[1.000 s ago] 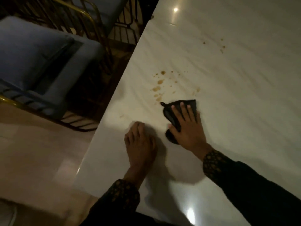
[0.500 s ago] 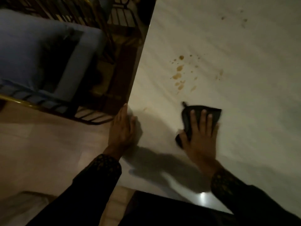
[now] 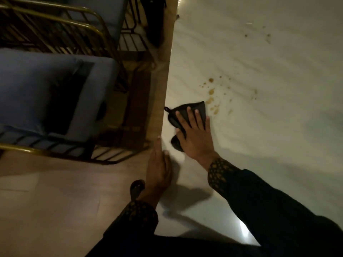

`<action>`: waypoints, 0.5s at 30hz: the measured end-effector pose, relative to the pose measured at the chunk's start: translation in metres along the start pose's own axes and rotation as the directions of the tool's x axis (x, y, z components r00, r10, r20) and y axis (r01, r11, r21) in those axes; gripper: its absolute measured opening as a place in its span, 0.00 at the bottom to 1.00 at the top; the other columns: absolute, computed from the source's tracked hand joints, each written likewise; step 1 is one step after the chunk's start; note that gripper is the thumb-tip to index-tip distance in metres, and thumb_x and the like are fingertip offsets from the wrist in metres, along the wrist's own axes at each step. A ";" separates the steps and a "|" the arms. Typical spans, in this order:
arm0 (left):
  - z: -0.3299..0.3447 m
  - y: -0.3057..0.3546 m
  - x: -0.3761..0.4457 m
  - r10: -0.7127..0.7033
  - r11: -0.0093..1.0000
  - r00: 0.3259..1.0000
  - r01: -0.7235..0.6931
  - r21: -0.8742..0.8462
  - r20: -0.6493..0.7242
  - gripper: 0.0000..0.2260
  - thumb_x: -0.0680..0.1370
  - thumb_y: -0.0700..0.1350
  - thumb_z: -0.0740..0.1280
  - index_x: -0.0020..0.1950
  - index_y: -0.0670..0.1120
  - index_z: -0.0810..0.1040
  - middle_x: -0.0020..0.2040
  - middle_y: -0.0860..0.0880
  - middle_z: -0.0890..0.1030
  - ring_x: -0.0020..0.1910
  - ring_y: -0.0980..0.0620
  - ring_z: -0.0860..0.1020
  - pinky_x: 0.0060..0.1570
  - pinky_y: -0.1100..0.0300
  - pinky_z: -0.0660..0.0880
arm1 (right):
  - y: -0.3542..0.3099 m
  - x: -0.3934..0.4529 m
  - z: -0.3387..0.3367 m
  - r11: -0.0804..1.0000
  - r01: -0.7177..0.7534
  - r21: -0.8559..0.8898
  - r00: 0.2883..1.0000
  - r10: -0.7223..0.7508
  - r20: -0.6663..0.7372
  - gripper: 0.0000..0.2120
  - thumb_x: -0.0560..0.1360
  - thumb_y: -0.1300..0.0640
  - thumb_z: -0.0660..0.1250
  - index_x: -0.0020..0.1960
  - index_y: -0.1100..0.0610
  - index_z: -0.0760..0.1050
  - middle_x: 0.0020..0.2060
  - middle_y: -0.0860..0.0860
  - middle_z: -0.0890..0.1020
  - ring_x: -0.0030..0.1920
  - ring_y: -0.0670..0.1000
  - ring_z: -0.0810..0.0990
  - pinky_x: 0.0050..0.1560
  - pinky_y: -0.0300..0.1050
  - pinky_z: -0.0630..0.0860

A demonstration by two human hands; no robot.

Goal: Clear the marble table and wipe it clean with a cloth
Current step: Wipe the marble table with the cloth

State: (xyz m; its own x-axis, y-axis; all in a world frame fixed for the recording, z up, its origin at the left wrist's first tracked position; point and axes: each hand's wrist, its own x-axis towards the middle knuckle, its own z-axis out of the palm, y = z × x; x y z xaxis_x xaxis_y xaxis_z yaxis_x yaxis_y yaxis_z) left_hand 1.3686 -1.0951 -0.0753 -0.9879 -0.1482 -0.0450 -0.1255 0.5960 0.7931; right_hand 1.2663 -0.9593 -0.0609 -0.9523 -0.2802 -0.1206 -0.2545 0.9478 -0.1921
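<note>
The head view looks down on a pale marble bench (image 3: 259,145) whose left edge runs from the top of the frame toward the person's left hand (image 3: 158,169). The right hand (image 3: 194,136) lies flat on a dark cloth (image 3: 187,112), its fingers straight and spread, pressing the cloth down against the bench just inside the left edge. The cloth is folded or bunched into a rough triangle, with a small hanging loop poking out at its far left corner and a darker lobe showing below the thumb. Just beyond the cloth, to its right and further up the bench, sits a cluster of brown spill spots (image 3: 211,95); the nearest drops lie just beside the cloth's right corner and the little finger. A fainter group of 2 or 3 small marks (image 3: 246,35) lies well apart near the top. The left hand rests on the bench edge close to the right wrist, fingers straight and together, holding nothing. Both arms wear dark sleeves with a gold patterned cuff (image 3: 219,173). To the left of the bench, over a wooden floor (image 3: 46,201), stand 2 chairs with gold metal frames (image 3: 55,28) and blue-grey cushions (image 3: 55,93). A bright glint of light shows on the bench near the bottom right.
</note>
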 end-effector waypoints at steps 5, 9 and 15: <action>-0.008 -0.008 0.009 -0.016 1.000 0.995 0.015 0.016 0.099 0.31 0.81 0.59 0.46 0.78 0.41 0.54 0.77 0.45 0.59 0.76 0.51 0.59 0.74 0.56 0.58 | -0.022 -0.106 0.015 0.969 -0.242 0.044 0.969 0.244 -0.045 0.28 0.80 0.42 0.48 0.78 0.43 0.48 0.79 0.51 0.50 0.78 0.55 0.46 0.75 0.62 0.45; -0.031 -0.016 0.020 0.044 0.979 0.950 -0.103 0.178 0.309 0.31 0.81 0.58 0.45 0.79 0.41 0.47 0.79 0.43 0.53 0.77 0.44 0.55 0.75 0.52 0.50 | -0.051 -0.172 0.022 0.903 -0.427 0.057 0.903 0.429 -0.035 0.28 0.79 0.41 0.47 0.78 0.44 0.50 0.79 0.51 0.50 0.78 0.55 0.46 0.75 0.60 0.47; -0.054 -0.020 0.080 0.207 0.813 0.793 -0.465 0.350 0.573 0.34 0.81 0.62 0.48 0.78 0.47 0.36 0.78 0.44 0.35 0.77 0.46 0.37 0.66 0.56 0.23 | -0.041 -0.095 0.017 0.799 -0.597 0.072 0.795 0.601 -0.079 0.31 0.78 0.38 0.47 0.78 0.47 0.53 0.78 0.57 0.54 0.77 0.61 0.52 0.73 0.67 0.51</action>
State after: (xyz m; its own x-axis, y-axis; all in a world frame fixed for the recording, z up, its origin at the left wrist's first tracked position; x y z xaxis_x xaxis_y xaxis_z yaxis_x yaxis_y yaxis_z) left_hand 1.2971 -1.1618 -0.0618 -0.8615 0.4580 -0.2192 0.3257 0.8297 0.4534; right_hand 1.3699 -0.9745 -0.0583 -0.9237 0.3587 -0.1348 0.3770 0.9138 -0.1514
